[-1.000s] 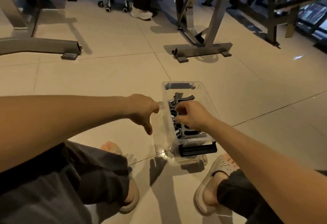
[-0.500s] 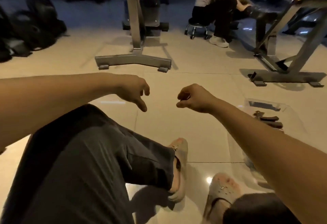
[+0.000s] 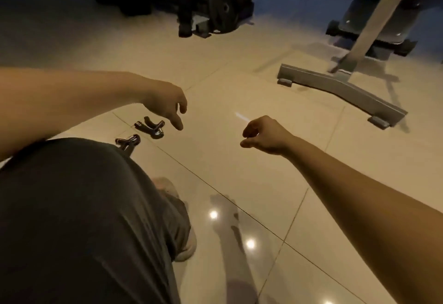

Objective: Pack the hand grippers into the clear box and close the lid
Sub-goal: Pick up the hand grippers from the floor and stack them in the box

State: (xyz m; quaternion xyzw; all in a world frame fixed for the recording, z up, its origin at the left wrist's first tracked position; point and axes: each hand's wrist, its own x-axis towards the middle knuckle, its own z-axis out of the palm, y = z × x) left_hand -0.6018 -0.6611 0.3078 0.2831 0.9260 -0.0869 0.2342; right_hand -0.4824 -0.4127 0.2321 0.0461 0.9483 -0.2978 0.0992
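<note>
Left hand [image 3: 165, 105]: fingers relaxed, spread, hanging down, empty, near one hand gripper [image 3: 151, 127] but apart from it. Right hand [image 3: 265, 135]: loosely curled, holds nothing. Second gripper [image 3: 127, 141] is partly hidden by the grey trouser knee [image 3: 84, 183]. Both lie on glossy beige floor tile [image 3: 239, 83]: dark curved handles, shiny metal coils.

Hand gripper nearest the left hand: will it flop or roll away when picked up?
Probably stiff: the hand gripper keeps its splayed V shape lying on the tile floor. It likely won't roll, since its two handles spread flat. Its shiny metal coil suggests some weight for its size.
</note>
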